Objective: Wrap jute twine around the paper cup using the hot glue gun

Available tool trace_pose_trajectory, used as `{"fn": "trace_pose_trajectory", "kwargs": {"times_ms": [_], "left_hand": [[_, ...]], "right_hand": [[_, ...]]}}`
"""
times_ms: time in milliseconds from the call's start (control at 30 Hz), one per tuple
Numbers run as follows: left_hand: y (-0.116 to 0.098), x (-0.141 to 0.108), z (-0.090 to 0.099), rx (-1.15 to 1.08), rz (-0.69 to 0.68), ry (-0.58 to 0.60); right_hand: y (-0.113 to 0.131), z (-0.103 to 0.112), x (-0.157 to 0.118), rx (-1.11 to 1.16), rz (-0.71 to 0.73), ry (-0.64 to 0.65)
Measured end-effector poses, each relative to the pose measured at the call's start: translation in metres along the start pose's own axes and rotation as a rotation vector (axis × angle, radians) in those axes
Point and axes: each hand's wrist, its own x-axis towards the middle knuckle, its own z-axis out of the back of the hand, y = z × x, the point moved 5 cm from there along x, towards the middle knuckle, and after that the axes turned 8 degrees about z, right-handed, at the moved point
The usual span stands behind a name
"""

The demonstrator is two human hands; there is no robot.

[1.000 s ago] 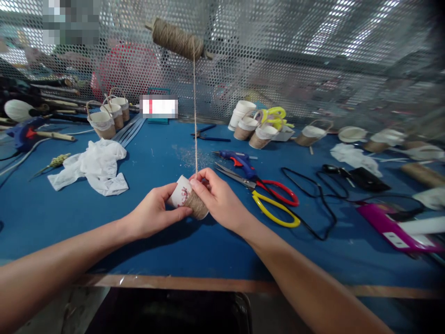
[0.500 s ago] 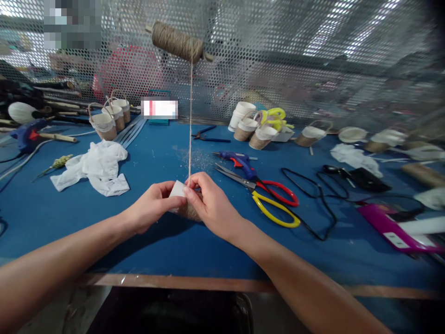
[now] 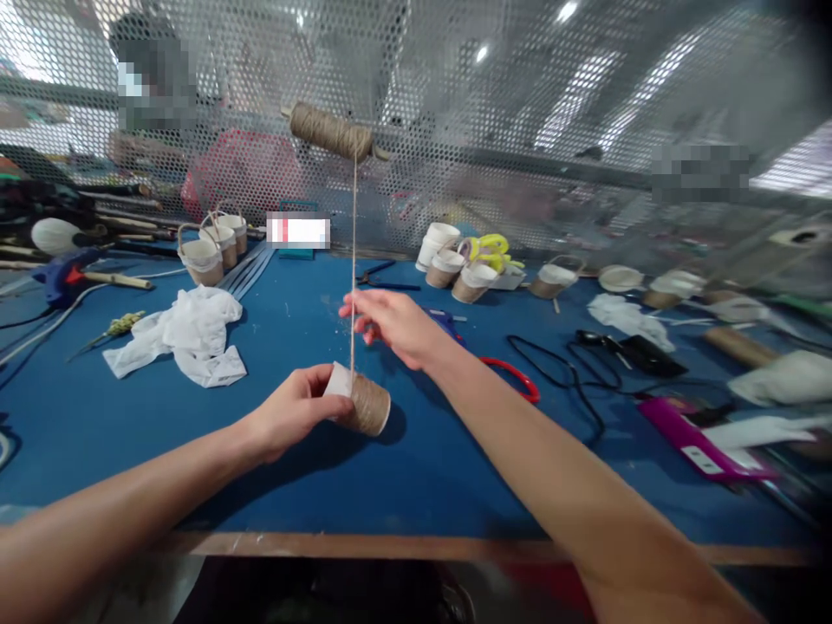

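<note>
My left hand (image 3: 302,412) grips the white end of a small paper cup (image 3: 370,409), which lies tilted on its side above the blue tabletop. Brown twine is wound around the rest of the cup. From there a taut twine strand (image 3: 354,221) runs up to a spool of twine (image 3: 328,130) on a stick. Beside the strand is my right hand (image 3: 399,328), fingers stretched and parted, its fingertips by the twine; whether they touch it I cannot tell. My right arm partly hides a blue glue gun (image 3: 445,325) and red-handled scissors (image 3: 513,374).
A crumpled white cloth (image 3: 185,334) lies left, with another glue gun (image 3: 61,276) beyond it. Twine-wrapped cups with handles (image 3: 201,260) stand at the back left, more cups (image 3: 474,282) at the back right. Pliers (image 3: 390,282) lie behind my right hand; a purple power strip (image 3: 698,438) lies right.
My right hand has let go at the cup and moved up and away along the strand, uncovering the wrapped cup. My left hand still holds it. The camera view has tilted up slightly.
</note>
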Motion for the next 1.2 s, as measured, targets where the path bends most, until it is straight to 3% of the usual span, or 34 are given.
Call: {"fn": "trace_pose_trajectory", "kwargs": {"times_ms": [167, 300, 400, 667, 933, 1000, 1067, 1200], "left_hand": [[0.004, 0.001, -0.003, -0.061, 0.031, 0.018], [0.006, 0.002, -0.002, -0.106, 0.047, 0.03], [0.007, 0.001, -0.004, -0.124, 0.06, 0.056], [0.009, -0.008, -0.016, -0.088, 0.114, 0.212], [0.016, -0.023, -0.029, 0.024, 0.269, 0.458], [0.016, -0.024, -0.03, 0.045, 0.275, 0.498], [0.015, -0.023, -0.029, 0.048, 0.271, 0.508], [0.013, -0.016, -0.021, 0.0, 0.208, 0.388]], "right_hand": [[0.026, 0.018, 0.066, -0.046, -0.03, -0.062], [0.035, 0.027, 0.084, -0.194, -0.028, -0.123], [0.024, 0.02, 0.067, -0.34, -0.05, -0.064], [-0.008, -0.013, -0.028, -0.697, -0.049, 0.276], [-0.015, -0.026, -0.087, -0.605, -0.038, 0.745], [-0.016, -0.028, -0.087, -0.565, -0.046, 0.758], [-0.016, -0.029, -0.079, -0.545, -0.026, 0.688], [-0.01, -0.018, -0.052, -0.559, 0.057, 0.386]]}}
